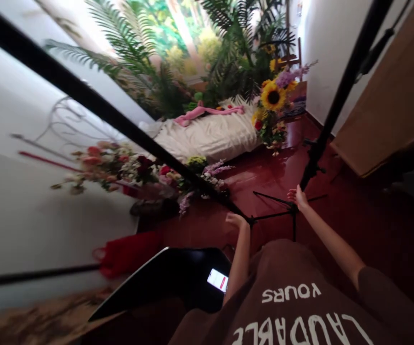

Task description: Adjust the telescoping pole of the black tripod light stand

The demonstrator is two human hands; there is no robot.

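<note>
My left hand (237, 220) is open beside the lower end of a long black pole (149, 143), its fingers pointing left. My right hand (298, 197) is open too, fingers apart, at the lower part of a black stand (313, 155); whether it touches the stand is unclear. Thin black stand legs (273, 215) spread over the floor between and beyond my hands. Below my left hand, a lit phone (217, 280) lies on a dark surface (178, 273) beside my left forearm.
A cream-covered bed (210, 136) carries a pink plush toy (195, 114). Flowers (142, 167) stand left, and a sunflower bouquet (273, 98) right. A red bag (124, 254) lies at the left wall; a brown board (386, 96) leans at the right.
</note>
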